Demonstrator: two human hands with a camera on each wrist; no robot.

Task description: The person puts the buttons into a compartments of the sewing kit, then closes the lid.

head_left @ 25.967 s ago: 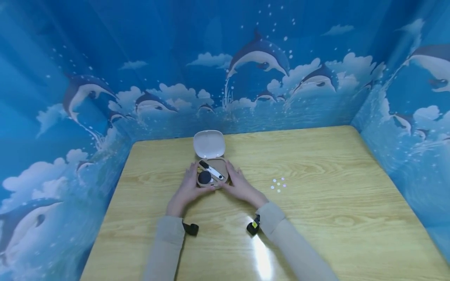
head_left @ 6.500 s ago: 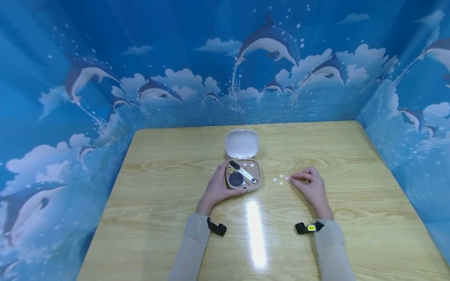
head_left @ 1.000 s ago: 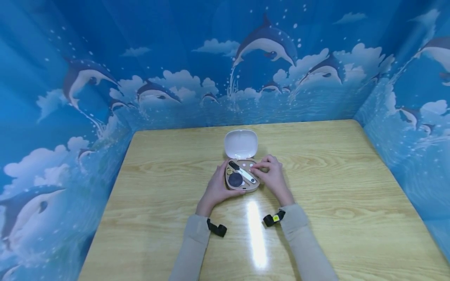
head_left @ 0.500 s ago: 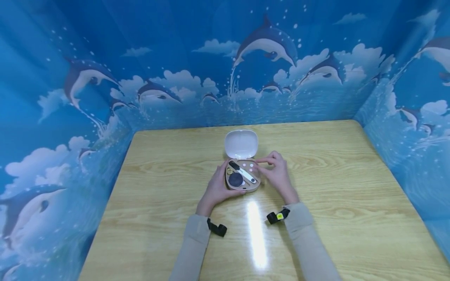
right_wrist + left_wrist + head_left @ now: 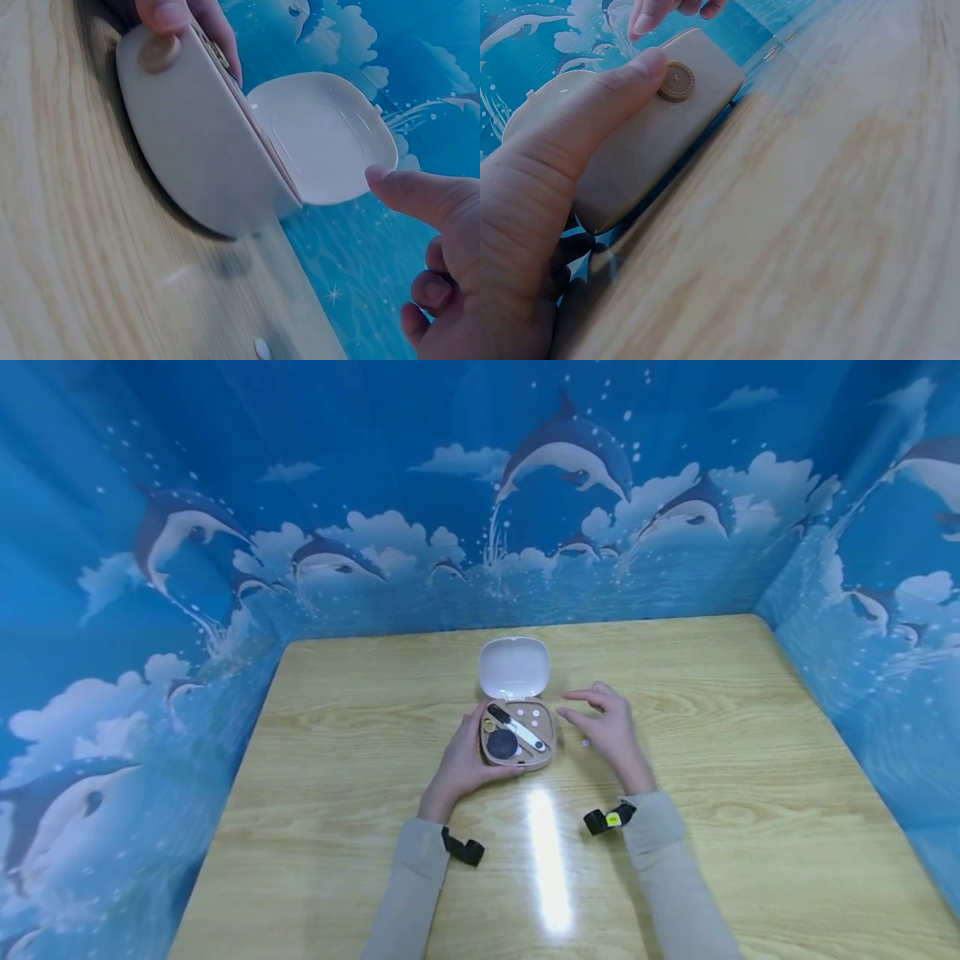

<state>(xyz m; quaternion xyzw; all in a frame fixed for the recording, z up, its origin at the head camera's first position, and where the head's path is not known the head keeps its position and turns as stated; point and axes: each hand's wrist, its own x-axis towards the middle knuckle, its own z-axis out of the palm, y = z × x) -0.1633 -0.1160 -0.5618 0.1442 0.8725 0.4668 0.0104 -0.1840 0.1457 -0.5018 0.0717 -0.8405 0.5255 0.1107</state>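
Under my left grip [image 5: 462, 764] spreads a pale yellow, wood-grained tabletop [image 5: 360, 710] with rounded far corners. Beyond my grip, past its far edge, stands a deep-blue wall of printed sheeting [image 5: 420, 410], where grey-blue dolphins [image 5: 577, 439] leap among white clouds [image 5: 397, 543] above rippled water. More of this print walls me in, left and right of my grip. Nearer me, slightly right of my grip, a white streak of reflected light [image 5: 550, 868] gleams on the wood.
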